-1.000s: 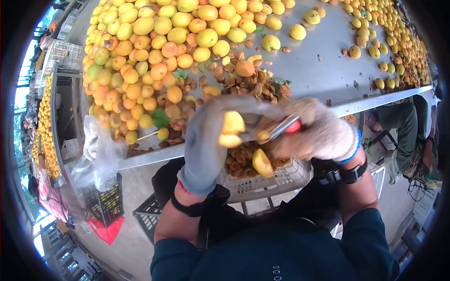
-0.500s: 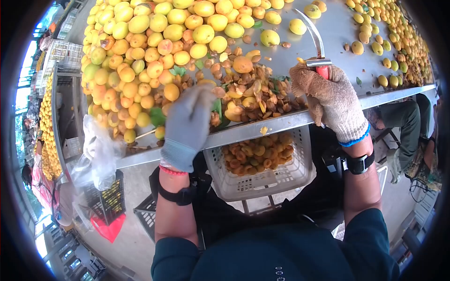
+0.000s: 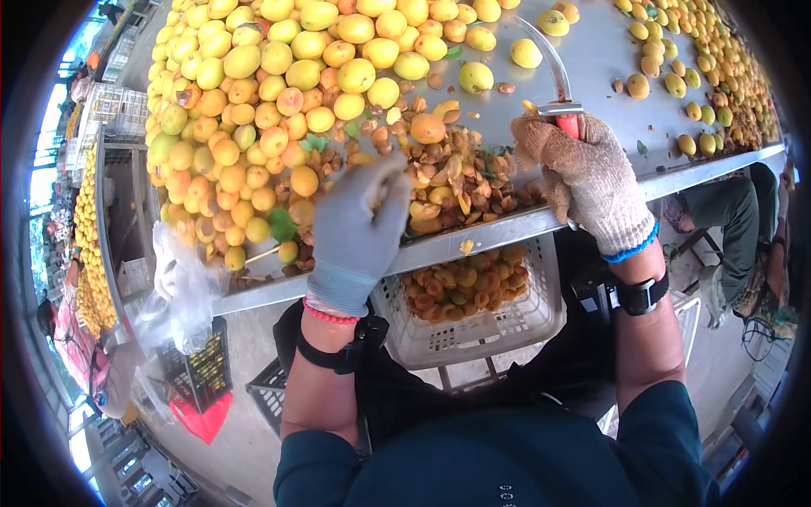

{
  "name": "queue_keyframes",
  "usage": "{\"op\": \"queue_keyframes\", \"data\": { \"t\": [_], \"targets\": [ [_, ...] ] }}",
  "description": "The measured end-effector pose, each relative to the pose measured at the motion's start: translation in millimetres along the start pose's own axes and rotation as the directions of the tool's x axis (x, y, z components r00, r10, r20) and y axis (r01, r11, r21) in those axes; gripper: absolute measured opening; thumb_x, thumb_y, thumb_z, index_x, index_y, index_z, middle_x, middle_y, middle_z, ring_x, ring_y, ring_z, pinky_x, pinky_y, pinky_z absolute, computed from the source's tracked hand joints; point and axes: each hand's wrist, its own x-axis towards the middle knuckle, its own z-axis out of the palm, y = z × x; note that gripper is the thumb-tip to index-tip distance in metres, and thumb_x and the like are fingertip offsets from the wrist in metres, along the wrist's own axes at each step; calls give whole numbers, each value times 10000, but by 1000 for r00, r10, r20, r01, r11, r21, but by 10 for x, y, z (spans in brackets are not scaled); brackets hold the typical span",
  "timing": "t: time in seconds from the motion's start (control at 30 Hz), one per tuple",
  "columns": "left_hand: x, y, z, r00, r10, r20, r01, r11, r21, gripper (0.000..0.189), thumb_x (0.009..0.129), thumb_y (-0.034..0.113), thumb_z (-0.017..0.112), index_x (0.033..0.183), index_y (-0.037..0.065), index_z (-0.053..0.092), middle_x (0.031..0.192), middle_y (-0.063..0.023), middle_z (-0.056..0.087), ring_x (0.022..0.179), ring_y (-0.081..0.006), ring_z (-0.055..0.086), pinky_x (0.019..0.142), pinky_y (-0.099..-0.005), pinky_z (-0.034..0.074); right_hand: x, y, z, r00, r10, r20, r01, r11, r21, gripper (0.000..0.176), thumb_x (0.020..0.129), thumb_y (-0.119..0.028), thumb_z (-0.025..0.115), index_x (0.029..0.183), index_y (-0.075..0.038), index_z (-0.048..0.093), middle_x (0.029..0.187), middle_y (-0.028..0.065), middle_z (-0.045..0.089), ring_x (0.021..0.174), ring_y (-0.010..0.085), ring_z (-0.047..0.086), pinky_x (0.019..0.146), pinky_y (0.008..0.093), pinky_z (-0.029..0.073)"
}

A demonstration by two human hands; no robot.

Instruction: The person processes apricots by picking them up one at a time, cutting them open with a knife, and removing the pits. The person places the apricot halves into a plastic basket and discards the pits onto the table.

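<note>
My left hand (image 3: pixel 359 224), in a grey glove, is closed with fingertips and thumb close together above the table's front edge; what it holds, if anything, I cannot make out. Just right of it lies a heap of brown pits and fruit scraps (image 3: pixel 460 182). My right hand (image 3: pixel 583 173), in a beige and brown knit glove, grips the red handle of a sickle (image 3: pixel 557 72), its curved blade pointing away from me over the table. Whole yellow and orange apricots (image 3: pixel 279 127) are piled at the left and back.
The metal table (image 3: pixel 507 228) has a raised front rim. Beneath it a white basket (image 3: pixel 473 342) holds fruit halves (image 3: pixel 465 287). A clear plastic bag (image 3: pixel 173 287) hangs at the left edge above a black crate (image 3: pixel 198 367). At the right lies another apricot pile (image 3: pixel 731 63), near a person's leg (image 3: pixel 718 220).
My left hand has moved right, toward the scraps, and its fingers now show closed together. My right hand keeps its grip on the sickle. The whole view has shifted slightly.
</note>
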Motion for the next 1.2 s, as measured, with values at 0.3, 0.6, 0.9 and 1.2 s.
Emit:
{"op": "queue_keyframes", "data": {
  "t": [0.3,0.6,0.9,1.2],
  "targets": [
    [613,91,266,985,42,165,-105,914,392,465,868,197,665,1297,39,577,1160,-204,642,1028,-353,648,910,-408,510,152,-68,32,999,38,21,-39,998,44,227,917,-239,659,993,-25,652,728,7,613,477,56,503,401,215,391],
    [503,269,83,960,-199,198,250,926,-284,459,915,117,585,1352,-2,507,1193,-150,611,988,-189,649,860,-328,528,73,2,-15,986,5,166,-46,969,243,301,940,-241,623,1114,4,615,779,17,613,534,69,541,416,220,426],
    [117,629,-140,994,-24,103,104,395,-913,556,967,51,434,1478,-110,285,1473,-219,418,1319,-318,497,1098,-406,414,-362,-62,373,919,47,392,-109,984,138,252,931,-244,638,1060,-28,625,722,4,587,573,73,516,500,245,422],
    [-10,417,-243,993,-95,63,110,646,-755,518,973,67,464,1441,-117,340,1413,-248,478,1294,-305,524,1026,-420,485,-365,66,701,958,-122,260,195,941,-277,271,892,-260,704,959,-13,615,718,156,627,681,277,651,633,378,505]
  ]
}}
